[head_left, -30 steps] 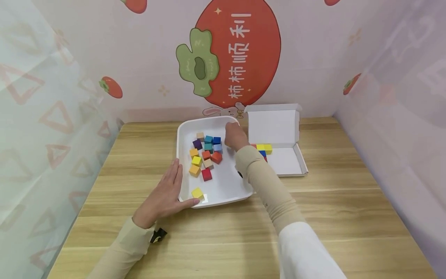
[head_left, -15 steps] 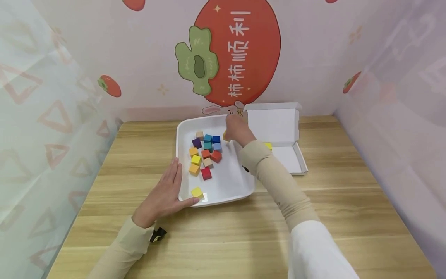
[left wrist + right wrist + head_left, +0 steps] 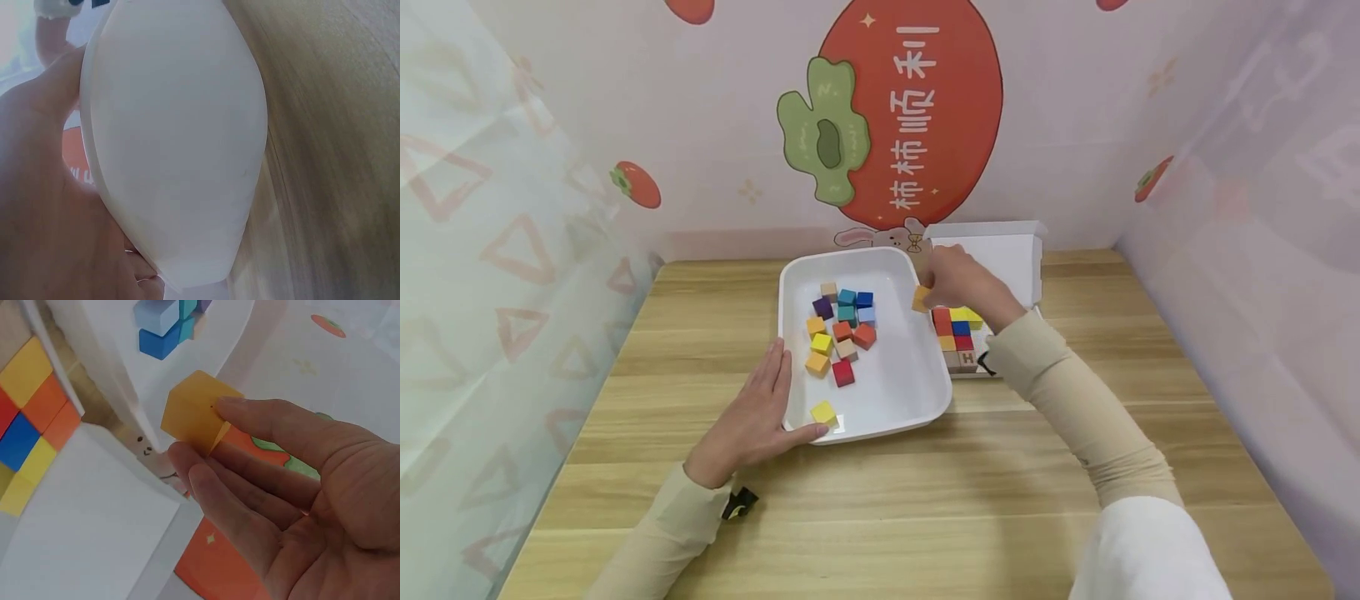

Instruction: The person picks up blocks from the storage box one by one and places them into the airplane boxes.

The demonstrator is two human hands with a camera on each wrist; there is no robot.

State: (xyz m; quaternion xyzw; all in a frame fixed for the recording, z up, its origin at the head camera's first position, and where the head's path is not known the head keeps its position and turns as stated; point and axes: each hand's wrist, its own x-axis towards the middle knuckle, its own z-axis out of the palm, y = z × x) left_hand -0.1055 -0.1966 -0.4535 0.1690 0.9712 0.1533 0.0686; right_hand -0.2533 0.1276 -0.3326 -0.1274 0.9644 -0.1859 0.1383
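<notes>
The white box (image 3: 1021, 268) is partly hidden by the right hand (image 3: 962, 277) and its sleeve (image 3: 1045, 367). Fourteen blocks (image 3: 843, 372) are seen in the white tray (image 3: 891, 367), whose near left corner is touched by the left hand (image 3: 748, 429), fingers outstretched. One orange cube (image 3: 921, 298), marked with a dark dot, is pinched in the right hand at the tray's right side.

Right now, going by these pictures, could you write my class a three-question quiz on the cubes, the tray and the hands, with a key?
1. What does the right hand pinch?
A a purple cube
B an orange cube
C a red cube

2. True or false: the left hand touches the white tray.

3. Fill in: a wooden cube in the white box bears the letter ___.

Key: 1 B; 2 true; 3 H.
</notes>
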